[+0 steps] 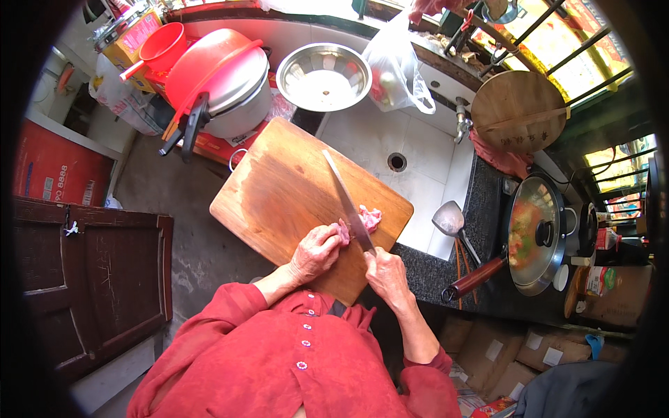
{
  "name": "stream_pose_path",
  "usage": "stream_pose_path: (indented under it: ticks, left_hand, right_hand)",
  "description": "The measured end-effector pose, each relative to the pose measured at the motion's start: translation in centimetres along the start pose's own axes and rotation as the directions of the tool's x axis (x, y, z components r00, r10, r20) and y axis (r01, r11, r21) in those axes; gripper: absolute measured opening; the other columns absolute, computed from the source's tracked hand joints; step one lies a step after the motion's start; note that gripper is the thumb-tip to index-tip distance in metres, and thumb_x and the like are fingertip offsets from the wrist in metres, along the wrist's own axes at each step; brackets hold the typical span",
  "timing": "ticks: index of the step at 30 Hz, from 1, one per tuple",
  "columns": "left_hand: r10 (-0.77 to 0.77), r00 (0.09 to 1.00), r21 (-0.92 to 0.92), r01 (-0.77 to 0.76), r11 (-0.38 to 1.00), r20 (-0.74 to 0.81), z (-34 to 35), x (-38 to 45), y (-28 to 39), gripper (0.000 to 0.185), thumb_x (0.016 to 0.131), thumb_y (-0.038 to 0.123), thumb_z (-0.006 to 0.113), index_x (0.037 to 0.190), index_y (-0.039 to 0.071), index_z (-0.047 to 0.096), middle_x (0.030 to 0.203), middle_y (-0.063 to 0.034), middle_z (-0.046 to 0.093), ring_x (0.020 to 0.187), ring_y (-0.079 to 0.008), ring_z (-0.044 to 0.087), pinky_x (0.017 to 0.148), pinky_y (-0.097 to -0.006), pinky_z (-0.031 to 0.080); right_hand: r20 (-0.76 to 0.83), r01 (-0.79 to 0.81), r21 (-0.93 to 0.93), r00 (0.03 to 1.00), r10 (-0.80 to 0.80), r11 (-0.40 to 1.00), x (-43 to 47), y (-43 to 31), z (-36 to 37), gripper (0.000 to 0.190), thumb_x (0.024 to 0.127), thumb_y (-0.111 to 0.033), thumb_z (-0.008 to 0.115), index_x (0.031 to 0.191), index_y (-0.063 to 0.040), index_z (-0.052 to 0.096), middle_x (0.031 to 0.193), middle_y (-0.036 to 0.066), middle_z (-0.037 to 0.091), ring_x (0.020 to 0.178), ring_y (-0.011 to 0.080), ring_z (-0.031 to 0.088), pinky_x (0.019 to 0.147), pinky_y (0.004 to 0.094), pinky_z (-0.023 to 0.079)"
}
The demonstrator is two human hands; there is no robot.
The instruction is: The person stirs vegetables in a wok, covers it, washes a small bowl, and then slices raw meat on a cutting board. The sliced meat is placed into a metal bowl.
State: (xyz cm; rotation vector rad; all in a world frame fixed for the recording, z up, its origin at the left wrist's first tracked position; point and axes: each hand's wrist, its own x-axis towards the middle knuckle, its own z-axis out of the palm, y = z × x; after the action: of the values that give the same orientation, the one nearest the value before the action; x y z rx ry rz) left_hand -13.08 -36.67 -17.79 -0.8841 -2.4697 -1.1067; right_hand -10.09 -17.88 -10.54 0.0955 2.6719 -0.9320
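Observation:
A wooden cutting board (pixel 282 177) lies in front of me, its right part reaching over the sink. My right hand (pixel 388 273) is closed around the handle of a kitchen knife (pixel 342 190), whose long blade points away from me across the board. With bent fingers my left hand (pixel 316 253) holds a piece of raw meat (pixel 342 232) against the board, just left of the blade. Another small heap of raw meat (pixel 370 218) lies on the blade's right side. Whether the edge touches the held meat cannot be seen.
Beyond the board are a tiled sink (pixel 413 157), a steel basin (pixel 324 48) and a plastic bag (pixel 394 78). A pressure cooker (pixel 238 112) under a red plastic basin (pixel 209 68) stands at the left. On the right are a spatula (pixel 448 218) and a lidded wok (pixel 535 235), its handle pointing towards me.

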Motion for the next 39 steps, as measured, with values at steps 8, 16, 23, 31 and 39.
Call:
stream_pose_path:
  ticks: [8, 16, 23, 31, 39]
  left_hand:
    - [0.000, 0.999, 0.000, 0.000, 1.000, -0.054, 0.0, -0.3, 0.1, 0.028, 0.074, 0.000, 0.067, 0.100, 0.006, 0.061, 0.105, -0.0128, 0.060, 0.097, -0.0313, 0.059, 0.085, -0.0392, 0.049]
    - [-0.016, 1.000, 0.016, 0.017, 1.000, -0.009, 0.4, -0.9, -0.5, 0.037, 0.071, 0.004, 0.069, 0.107, 0.002, 0.059, 0.111, -0.0154, 0.059, 0.099, -0.0339, 0.057, 0.088, -0.0417, 0.047]
    - [0.022, 0.990, -0.014, -0.020, 1.000, 0.139, 0.3, -0.7, -1.1, 0.035, 0.066, 0.003, 0.065, 0.100, 0.001, 0.058, 0.111, -0.0181, 0.057, 0.104, -0.0360, 0.055, 0.092, -0.0406, 0.047]
    - [0.053, 0.996, -0.148, -0.041, 0.988, 0.075, -0.8, 0.2, 0.1, 0.023, 0.071, -0.004, 0.060, 0.092, 0.006, 0.062, 0.104, -0.0109, 0.059, 0.096, -0.0293, 0.059, 0.087, -0.0368, 0.049]
    - [0.094, 0.996, 0.017, -0.094, 0.995, 0.000, -0.3, -0.8, -0.5, 0.025, 0.071, 0.000, 0.063, 0.096, 0.004, 0.063, 0.106, -0.0128, 0.059, 0.097, -0.0294, 0.060, 0.086, -0.0392, 0.049]
  right_hand:
    - [-0.133, 0.092, -0.019, 0.987, -0.093, 0.996, -3.1, 1.1, -0.9, 0.021, 0.091, -0.019, 0.053, 0.080, -0.001, 0.055, 0.073, 0.023, 0.062, 0.072, 0.0416, 0.063, 0.063, 0.0490, 0.051]
    - [0.035, 0.084, -0.226, 0.996, -0.078, 0.970, -7.6, 2.4, -1.1, 0.019, 0.090, -0.019, 0.054, 0.083, -0.002, 0.056, 0.074, 0.022, 0.063, 0.065, 0.0395, 0.065, 0.057, 0.0482, 0.053]
    - [0.081, 0.083, -0.301, 0.995, -0.061, 0.950, -3.7, -0.2, 0.2, 0.006, 0.079, -0.005, 0.055, 0.077, 0.000, 0.052, 0.072, 0.024, 0.062, 0.064, 0.0392, 0.066, 0.057, 0.0466, 0.056]
    - [-0.048, -0.027, -0.051, 0.999, 0.025, 0.998, 1.1, 0.1, 0.7, 0.028, 0.089, -0.021, 0.053, 0.084, 0.004, 0.061, 0.071, 0.028, 0.061, 0.072, 0.0448, 0.062, 0.063, 0.0503, 0.050]
    - [-0.003, 0.072, -0.141, 0.997, -0.073, 0.987, -5.4, 0.9, -1.4, 0.020, 0.090, -0.017, 0.054, 0.080, 0.001, 0.056, 0.069, 0.025, 0.062, 0.068, 0.0434, 0.063, 0.061, 0.0499, 0.052]
